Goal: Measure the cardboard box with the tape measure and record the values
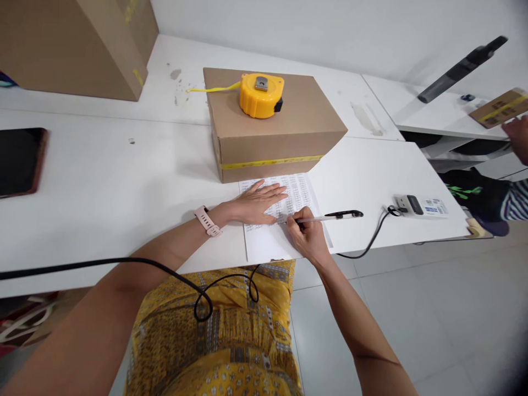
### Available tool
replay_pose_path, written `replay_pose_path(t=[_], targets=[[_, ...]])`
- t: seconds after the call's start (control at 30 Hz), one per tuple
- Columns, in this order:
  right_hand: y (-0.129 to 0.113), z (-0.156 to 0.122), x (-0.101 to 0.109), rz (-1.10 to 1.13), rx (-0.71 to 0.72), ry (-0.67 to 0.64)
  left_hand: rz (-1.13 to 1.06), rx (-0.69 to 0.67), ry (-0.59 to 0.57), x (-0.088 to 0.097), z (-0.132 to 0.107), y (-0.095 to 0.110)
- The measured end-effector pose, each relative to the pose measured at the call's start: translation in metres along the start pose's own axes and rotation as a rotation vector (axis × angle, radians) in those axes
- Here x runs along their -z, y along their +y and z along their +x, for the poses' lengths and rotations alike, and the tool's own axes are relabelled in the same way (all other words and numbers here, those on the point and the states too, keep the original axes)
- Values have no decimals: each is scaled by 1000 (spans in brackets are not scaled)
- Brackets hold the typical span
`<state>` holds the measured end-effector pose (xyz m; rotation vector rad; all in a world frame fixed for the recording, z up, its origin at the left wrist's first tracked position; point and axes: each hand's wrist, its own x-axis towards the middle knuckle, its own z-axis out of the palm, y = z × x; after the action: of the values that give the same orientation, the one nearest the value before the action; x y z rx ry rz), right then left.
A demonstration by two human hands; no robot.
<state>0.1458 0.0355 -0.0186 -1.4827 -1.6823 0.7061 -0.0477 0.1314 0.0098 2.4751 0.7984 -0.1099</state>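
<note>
My left hand (258, 202) lies flat with fingers stretched out on a printed sheet of paper (297, 190) at the white table's front edge. A pink watch band circles that wrist. My right hand (307, 234) grips a pen (330, 216), its tip touching the sheet just right of my left fingertips. Right behind the sheet stands a closed cardboard box (274, 129) with a yellow strip along its front. A yellow tape measure (261, 95) rests on the box's top, its tape pulled out to the left.
A dark phone (18, 159) lies at the left. A large cardboard box (78, 44) stands at the back left. A small white device (421, 206) with a black cable sits at the right. Another person's hand (517, 137) shows at the far right, near a small box (499, 107).
</note>
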Motion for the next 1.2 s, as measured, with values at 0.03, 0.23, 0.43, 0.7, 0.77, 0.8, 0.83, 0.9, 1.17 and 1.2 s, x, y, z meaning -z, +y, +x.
replay_pose_path(t=[0.03,0.23,0.43,0.7,0.77,0.8,0.83,0.9,1.17,1.2], targets=[[0,0,0,0,1,0,-2,0,-1,0,0,0],[-2,1,1,14,12,13,1,12,-17,2,-1,2],[0,1,1,9,9,12,5,16,-22,3,-1,3],[-2,2,1,10,0,17,-17,-9,13,-1,0,-1],[-3,2,1,9,-2,27,-19,-10,13,-1,0,0],[-3,2,2,9,-2,33,-17,-8,8,0,-1,0],[-4,2,2,9,-1,39,-15,-4,2,0,-1,1],[-4,2,2,8,3,41,-8,7,-9,1,-1,2],[-2,2,2,-1,-4,42,-13,2,-8,1,-1,1],[-2,2,1,-6,0,45,-13,0,-7,0,-1,1]])
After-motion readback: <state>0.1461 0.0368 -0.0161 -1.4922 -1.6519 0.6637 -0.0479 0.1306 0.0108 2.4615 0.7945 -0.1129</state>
